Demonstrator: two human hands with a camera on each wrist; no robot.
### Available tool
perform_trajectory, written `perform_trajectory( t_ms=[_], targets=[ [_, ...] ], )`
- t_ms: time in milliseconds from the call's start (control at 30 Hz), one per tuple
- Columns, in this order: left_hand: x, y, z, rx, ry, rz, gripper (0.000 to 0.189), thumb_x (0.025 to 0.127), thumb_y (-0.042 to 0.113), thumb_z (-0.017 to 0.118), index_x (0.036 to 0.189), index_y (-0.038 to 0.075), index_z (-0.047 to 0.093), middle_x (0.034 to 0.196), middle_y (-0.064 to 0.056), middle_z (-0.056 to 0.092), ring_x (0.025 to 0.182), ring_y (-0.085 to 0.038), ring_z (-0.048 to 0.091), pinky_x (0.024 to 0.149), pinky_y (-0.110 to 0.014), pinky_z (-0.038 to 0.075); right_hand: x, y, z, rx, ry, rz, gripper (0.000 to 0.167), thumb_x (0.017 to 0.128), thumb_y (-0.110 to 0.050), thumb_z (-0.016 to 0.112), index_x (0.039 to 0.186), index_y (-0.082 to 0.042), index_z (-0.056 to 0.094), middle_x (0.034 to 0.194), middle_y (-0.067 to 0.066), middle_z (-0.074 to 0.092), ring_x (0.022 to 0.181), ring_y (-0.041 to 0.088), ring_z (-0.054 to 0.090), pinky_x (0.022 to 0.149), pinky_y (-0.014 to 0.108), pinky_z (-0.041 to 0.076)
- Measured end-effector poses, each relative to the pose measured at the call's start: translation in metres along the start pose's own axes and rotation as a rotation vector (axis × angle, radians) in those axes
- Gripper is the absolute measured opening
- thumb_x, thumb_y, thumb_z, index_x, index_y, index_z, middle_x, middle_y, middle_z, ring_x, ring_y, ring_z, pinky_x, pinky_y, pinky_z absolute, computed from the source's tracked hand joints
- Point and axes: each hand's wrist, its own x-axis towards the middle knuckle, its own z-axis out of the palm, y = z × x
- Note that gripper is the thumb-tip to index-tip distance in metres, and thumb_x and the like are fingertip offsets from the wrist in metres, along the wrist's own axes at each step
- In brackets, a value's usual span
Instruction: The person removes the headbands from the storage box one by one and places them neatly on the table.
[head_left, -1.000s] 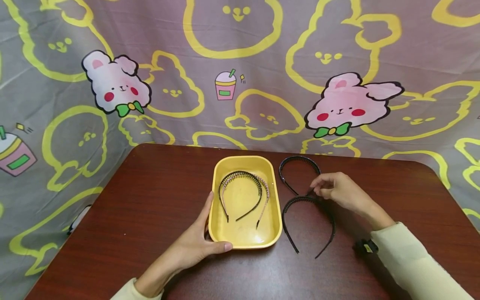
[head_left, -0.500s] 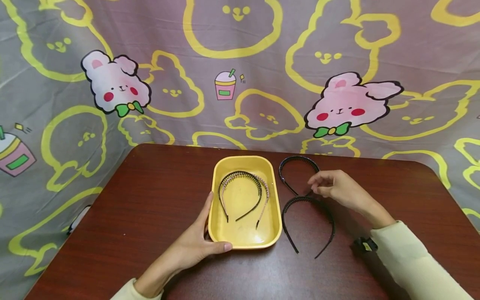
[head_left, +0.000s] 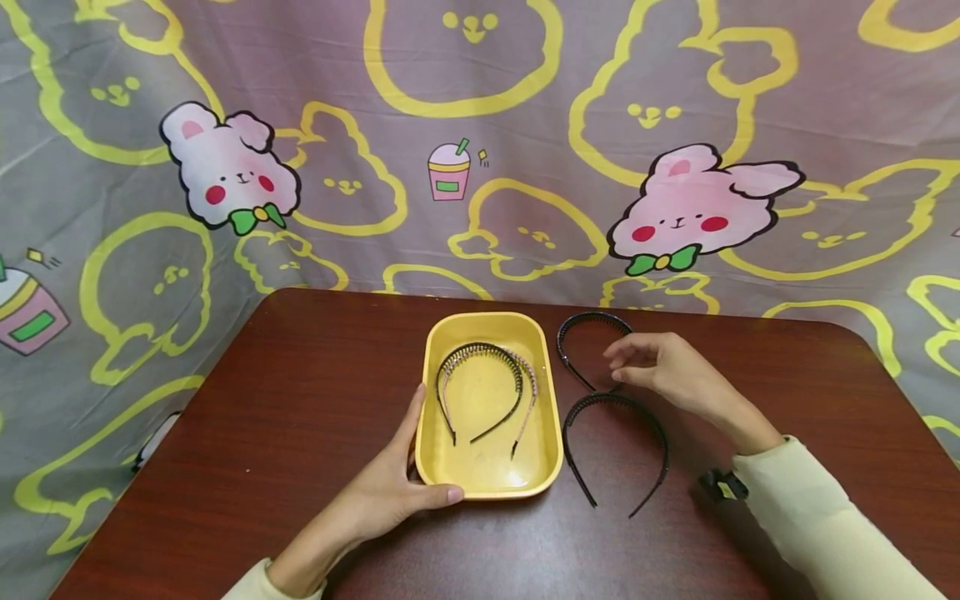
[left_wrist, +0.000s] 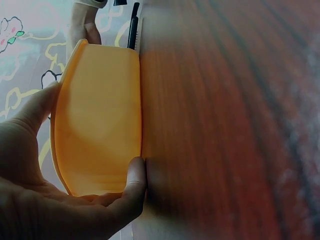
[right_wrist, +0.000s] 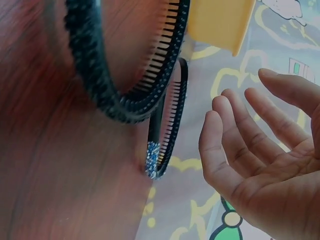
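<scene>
My left hand (head_left: 375, 487) grips the yellow plastic basin (head_left: 495, 477) at its near left corner, thumb on the near rim, fingers along the side. Inside lie a black toothed headband (head_left: 480, 345) and a pink one (head_left: 534, 392), overlapping. To the basin's right, a black headband (head_left: 663, 442) lies on the table, its arch meeting the tips of a farther dark headband (head_left: 561, 340). Over that farther one hovers my right hand (head_left: 667, 371), fingers loosely bent and holding nothing. The right wrist view shows blue glitter (right_wrist: 152, 159) on the farther band.
The dark red-brown wooden table (head_left: 315, 400) has rounded back corners. A grey-pink cloth (head_left: 510, 133) printed with rabbits hangs behind it and to the left. A small black object (head_left: 723, 485) is at the right cuff.
My right hand has let go of the nearer black headband and moved slightly left and up, over the farther one. The left hand and the basin stay in place.
</scene>
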Motion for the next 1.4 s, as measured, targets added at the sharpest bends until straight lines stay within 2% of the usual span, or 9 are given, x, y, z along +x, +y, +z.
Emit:
perform_trajectory(
  t_ms=[433,667,967,1233,1400],
  targets=[
    [-0.001,0.002,0.000,-0.008,0.000,-0.030,0.138,0.076,0.028,0.095,0.168,0.036,-0.008,0.178,-0.004,0.007,0.159,-0.031,0.020,0.129,-0.056,0.013,0.006,-0.016,0.003,0.013,0.023,-0.052,0.027,0.094,-0.011,0.078,0.120,-0.006,0.075,0.107,0.011,0.078,0.091,0.008,0.068,0.076,0.022,0.054],
    [-0.001,0.003,0.000,-0.012,0.001,-0.031,0.138,0.077,0.028,0.095,0.169,0.035,-0.008,0.178,-0.005,0.007,0.159,-0.032,0.020,0.129,-0.057,0.013,0.009,-0.029,0.006,0.064,0.018,-0.042,0.025,0.095,-0.012,0.077,0.120,-0.009,0.075,0.108,0.012,0.076,0.097,0.015,0.069,0.076,0.024,0.056],
    [-0.001,0.003,0.000,-0.011,0.005,-0.039,0.139,0.076,0.028,0.095,0.169,0.036,-0.008,0.177,-0.005,0.009,0.159,-0.032,0.022,0.129,-0.057,0.014,0.018,-0.039,0.014,0.097,0.043,-0.126,0.030,0.094,-0.009,0.078,0.123,-0.007,0.074,0.111,0.013,0.077,0.100,0.012,0.069,0.088,0.026,0.056],
    [-0.002,0.004,-0.001,-0.005,0.006,-0.055,0.139,0.077,0.029,0.095,0.168,0.036,-0.009,0.177,-0.006,0.009,0.158,-0.032,0.024,0.129,-0.058,0.015,0.023,-0.048,0.023,0.136,0.053,-0.145,0.029,0.093,-0.008,0.078,0.122,-0.010,0.074,0.113,0.013,0.077,0.107,0.020,0.071,0.089,0.021,0.053],
    [-0.001,0.004,0.000,0.003,0.006,-0.049,0.138,0.077,0.029,0.095,0.168,0.037,-0.009,0.177,-0.006,0.008,0.158,-0.034,0.025,0.128,-0.058,0.016,0.025,-0.054,0.027,0.137,0.061,-0.154,0.032,0.094,-0.009,0.078,0.125,-0.010,0.073,0.114,0.011,0.077,0.109,0.023,0.071,0.088,0.024,0.055]
  ],
)
